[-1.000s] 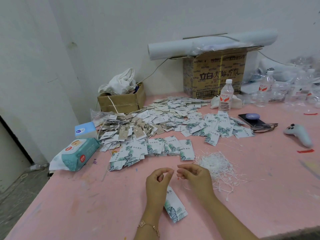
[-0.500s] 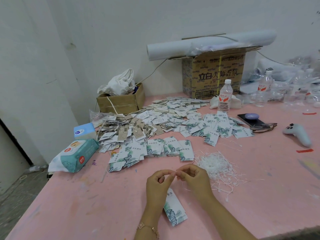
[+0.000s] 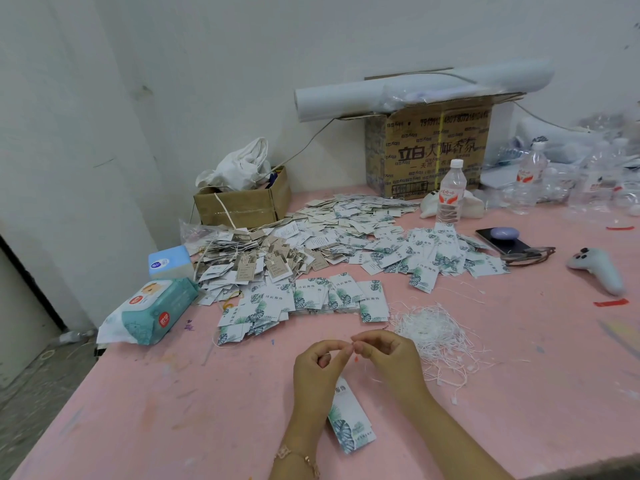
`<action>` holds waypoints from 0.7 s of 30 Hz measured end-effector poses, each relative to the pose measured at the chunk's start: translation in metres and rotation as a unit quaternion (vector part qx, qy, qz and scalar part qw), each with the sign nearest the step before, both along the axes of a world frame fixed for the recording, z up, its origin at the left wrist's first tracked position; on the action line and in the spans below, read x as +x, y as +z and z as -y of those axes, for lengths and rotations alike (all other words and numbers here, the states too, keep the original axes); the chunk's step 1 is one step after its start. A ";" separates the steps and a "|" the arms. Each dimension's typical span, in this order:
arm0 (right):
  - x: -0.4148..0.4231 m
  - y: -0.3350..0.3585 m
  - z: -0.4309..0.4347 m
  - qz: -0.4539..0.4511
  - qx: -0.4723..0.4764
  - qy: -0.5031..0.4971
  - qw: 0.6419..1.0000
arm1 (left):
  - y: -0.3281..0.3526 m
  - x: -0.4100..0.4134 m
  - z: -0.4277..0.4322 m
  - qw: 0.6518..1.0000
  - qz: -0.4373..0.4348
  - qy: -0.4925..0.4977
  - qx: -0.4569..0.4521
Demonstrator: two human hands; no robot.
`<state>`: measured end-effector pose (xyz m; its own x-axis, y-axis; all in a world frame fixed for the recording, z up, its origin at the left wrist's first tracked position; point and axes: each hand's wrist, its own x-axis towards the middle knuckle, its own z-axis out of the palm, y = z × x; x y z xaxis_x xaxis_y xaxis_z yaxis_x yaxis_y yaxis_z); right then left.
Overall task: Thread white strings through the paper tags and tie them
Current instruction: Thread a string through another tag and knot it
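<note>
Over the pink worktop (image 3: 173,393), my left hand (image 3: 318,370) and right hand (image 3: 393,358) meet fingertip to fingertip, each pinching a thin white string (image 3: 370,375) that barely shows. A leaf-printed paper tag (image 3: 351,422) sits just under my left palm. A heap of loose strings (image 3: 429,329) lies beside my right hand, and a spread of tags (image 3: 311,299) lies beyond.

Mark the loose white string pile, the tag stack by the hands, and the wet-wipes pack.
white string pile (image 3: 427,329): head view, middle of the tangle.
tag stack (image 3: 351,422): head view, leaf-printed top face.
wet-wipes pack (image 3: 149,311): head view, teal top face.
</note>
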<state>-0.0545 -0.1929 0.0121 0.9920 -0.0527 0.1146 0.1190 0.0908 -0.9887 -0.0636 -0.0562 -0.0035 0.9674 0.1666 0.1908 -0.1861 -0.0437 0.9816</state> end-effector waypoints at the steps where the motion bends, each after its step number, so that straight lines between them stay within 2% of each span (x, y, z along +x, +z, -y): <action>1: 0.000 0.000 0.000 0.001 -0.002 0.001 1.000 | 0.000 0.000 0.000 1.000 0.000 0.001 0.004; 7: 0.001 -0.003 0.000 0.002 -0.059 -0.018 0.998 | -0.003 0.002 0.000 1.000 -0.007 0.012 0.022; 21: -0.001 -0.002 0.002 0.001 0.005 0.030 1.000 | 0.000 0.001 -0.002 0.999 -0.011 -0.014 -0.027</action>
